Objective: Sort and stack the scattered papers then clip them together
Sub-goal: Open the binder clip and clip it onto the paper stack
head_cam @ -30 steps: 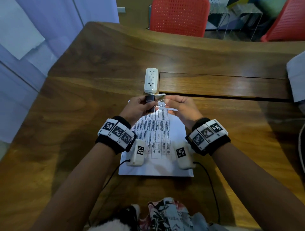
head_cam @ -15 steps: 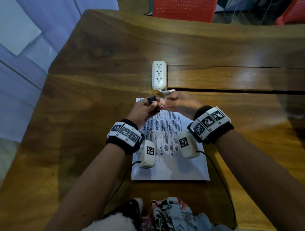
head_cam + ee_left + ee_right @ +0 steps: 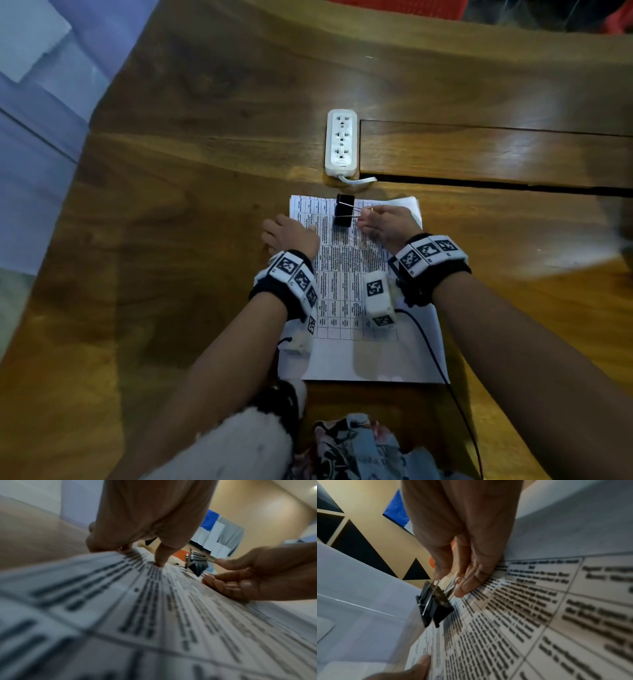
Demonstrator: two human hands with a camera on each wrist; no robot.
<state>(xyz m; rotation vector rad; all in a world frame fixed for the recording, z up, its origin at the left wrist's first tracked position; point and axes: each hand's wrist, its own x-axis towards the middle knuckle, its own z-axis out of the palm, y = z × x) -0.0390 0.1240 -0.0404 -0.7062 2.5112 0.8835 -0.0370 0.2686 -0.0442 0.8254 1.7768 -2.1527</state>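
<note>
A stack of printed papers [image 3: 346, 294] lies squared on the wooden table [image 3: 205, 171] in front of me. A black binder clip [image 3: 344, 214] sits over the stack's far end, its mouth pointing left. My right hand [image 3: 364, 216] pinches its two wire handles between thumb and fingers; the right wrist view shows the clip [image 3: 435, 605] just above the top sheet [image 3: 539, 615]. My left hand [image 3: 291, 233] rests on the stack's left edge. In the left wrist view its fingertips [image 3: 161, 559] press the paper [image 3: 154, 615], with the clip [image 3: 197, 565] beyond them.
A white power strip [image 3: 340, 142] lies just past the papers' far edge, its cord curling toward them. A long inset panel [image 3: 479, 150] with a dark slot runs to the right. Thin black camera cables [image 3: 431, 349] trail over the paper's near right part.
Both hands held the clip above the papers' far edge. Now my left hand has let go and dropped onto the stack's left edge. The right hand alone holds the clip, lower over the paper.
</note>
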